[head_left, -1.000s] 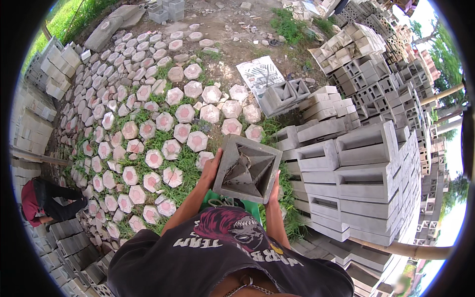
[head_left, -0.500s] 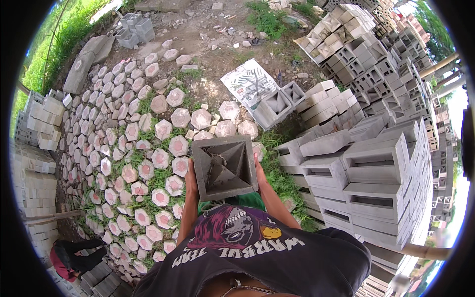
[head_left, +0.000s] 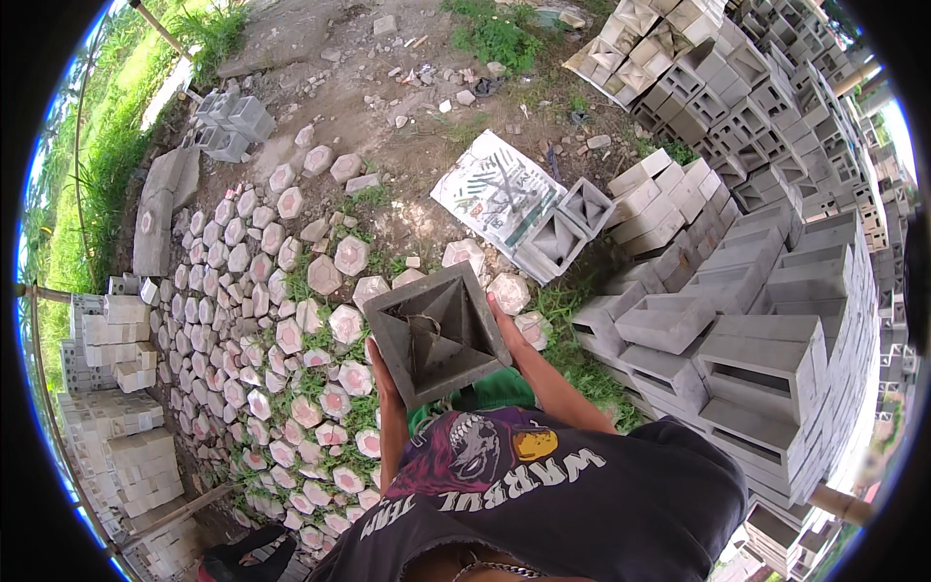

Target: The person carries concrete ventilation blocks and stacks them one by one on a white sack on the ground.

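Observation:
Between my two hands I hold a grey concrete vent block (head_left: pixel 454 376), square-framed, with slanted inner faces meeting in an X and a bit of dry stringy stuff inside. My left hand (head_left: pixel 384 374) presses its left side and my right hand (head_left: pixel 506 328) its right side; the fingers under it are partly hidden. The block is in front of my body, above the paved ground, turned a little to the left. Farther off to the right, two similar vent blocks (head_left: pixel 556 242) sit at the edge of a white printed sack (head_left: pixel 490 189) lying on the soil.
Hexagonal pavers (head_left: pixel 289 335) with grass between them cover the ground ahead and left. Tall stacks of grey hollow blocks (head_left: pixel 752 373) stand close on my right, with more vent blocks (head_left: pixel 669 39) beyond. Pale block stacks (head_left: pixel 121 436) line the left. Another person (head_left: pixel 247 558) is at lower left.
My view has swung round, so the surroundings sit differently in the picture. The vent block is now more tilted to the left in the picture, still between both hands.

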The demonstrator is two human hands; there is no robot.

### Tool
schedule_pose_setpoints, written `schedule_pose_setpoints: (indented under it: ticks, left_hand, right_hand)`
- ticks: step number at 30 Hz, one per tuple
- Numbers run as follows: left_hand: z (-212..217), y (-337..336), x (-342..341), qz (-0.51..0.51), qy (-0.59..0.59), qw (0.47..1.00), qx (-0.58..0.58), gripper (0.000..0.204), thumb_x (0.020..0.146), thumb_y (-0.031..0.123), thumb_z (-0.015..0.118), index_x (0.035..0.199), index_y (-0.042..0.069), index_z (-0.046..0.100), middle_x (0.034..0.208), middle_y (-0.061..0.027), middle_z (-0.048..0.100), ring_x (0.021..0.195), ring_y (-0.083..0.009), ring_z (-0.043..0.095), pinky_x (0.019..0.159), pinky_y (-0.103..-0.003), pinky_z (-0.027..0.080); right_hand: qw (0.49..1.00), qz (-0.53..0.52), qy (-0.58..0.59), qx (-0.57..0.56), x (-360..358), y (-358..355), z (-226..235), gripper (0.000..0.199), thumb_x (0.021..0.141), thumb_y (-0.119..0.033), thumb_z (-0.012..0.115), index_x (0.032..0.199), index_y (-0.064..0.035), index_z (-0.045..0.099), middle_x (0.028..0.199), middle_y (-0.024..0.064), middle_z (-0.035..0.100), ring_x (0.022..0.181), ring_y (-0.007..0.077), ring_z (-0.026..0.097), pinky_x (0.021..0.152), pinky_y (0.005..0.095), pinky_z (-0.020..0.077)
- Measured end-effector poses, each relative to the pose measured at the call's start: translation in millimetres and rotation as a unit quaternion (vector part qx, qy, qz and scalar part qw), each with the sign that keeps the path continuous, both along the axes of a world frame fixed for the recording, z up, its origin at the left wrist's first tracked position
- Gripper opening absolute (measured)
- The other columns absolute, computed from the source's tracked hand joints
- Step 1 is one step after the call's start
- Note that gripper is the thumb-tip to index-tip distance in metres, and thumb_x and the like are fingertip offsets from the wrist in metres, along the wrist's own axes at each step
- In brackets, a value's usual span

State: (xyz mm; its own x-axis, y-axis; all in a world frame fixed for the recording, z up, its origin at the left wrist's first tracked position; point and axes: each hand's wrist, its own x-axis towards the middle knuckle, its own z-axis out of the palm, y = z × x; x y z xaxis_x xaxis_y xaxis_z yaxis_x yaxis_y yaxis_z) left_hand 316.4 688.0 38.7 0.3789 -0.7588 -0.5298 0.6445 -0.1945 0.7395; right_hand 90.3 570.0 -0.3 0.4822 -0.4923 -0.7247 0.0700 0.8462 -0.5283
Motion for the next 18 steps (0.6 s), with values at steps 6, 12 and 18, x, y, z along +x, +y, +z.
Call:
schedule_pose_setpoints:
  ticks: [6,12,18]
  left_hand:
    - [7.2,-85.6,34.8,-0.038,0.058,0.997,0.014,0.078,0.092,0.065,0.033,0.136,0.001,0.042,0.128,-0.0139,0.053,0.113,-0.0278,0.053,0.098,-0.038,0.041]
    - [-5.7,-223.4,101.6,-0.097,0.022,0.995,-0.012,0.070,0.095,0.059,0.030,0.139,0.006,0.038,0.132,-0.0115,0.047,0.117,-0.0262,0.048,0.101,-0.038,0.037]
    - [0.8,-371.4,175.1,-0.221,-0.008,0.974,-0.059,0.076,0.093,0.062,0.033,0.138,0.001,0.040,0.130,-0.0122,0.051,0.112,-0.0259,0.052,0.097,-0.035,0.039]
  right_hand:
    - [0.994,-0.066,0.075,-0.035,37.8,-60.1,-16.8,0.083,0.087,-0.072,0.035,0.142,-0.0093,0.038,0.140,0.0131,0.044,0.120,0.0253,0.048,0.102,0.0357,0.0369]
    - [0.991,-0.112,-0.036,-0.059,81.2,-162.8,30.0,0.082,0.089,-0.070,0.031,0.146,-0.0099,0.032,0.145,0.0126,0.037,0.127,0.0253,0.042,0.106,0.0336,0.0316]
    - [0.960,-0.180,0.126,-0.172,141.1,-256.1,50.3,0.095,0.084,-0.077,0.024,0.151,-0.0118,0.007,0.156,0.0098,0.007,0.143,0.0235,0.010,0.115,0.0385,0.0099]
